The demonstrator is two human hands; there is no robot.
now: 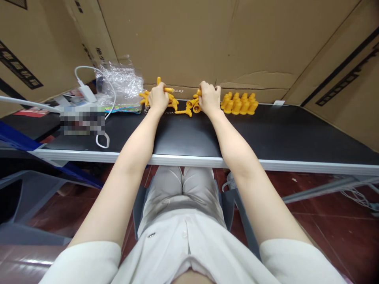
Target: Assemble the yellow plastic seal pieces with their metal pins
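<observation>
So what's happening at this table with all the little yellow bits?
A seated person is reaching across a black table with both hands. The left hand rests on a loose heap of yellow plastic pieces, gripping some. The right hand is closed on more yellow parts beside it. To the right, a neat cluster of yellow pieces stands in rows. A clear plastic bag and a white charger lie off to the left.

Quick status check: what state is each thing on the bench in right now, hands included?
Left hand: closed on loose yellow parts.
Right hand: closed on a yellow part.
Yellow row: upright, lined up, untouched.
Plastic bag: crumpled, lying by the wall.
Charger: cable attached, lying flat.
Table: black top.
</observation>
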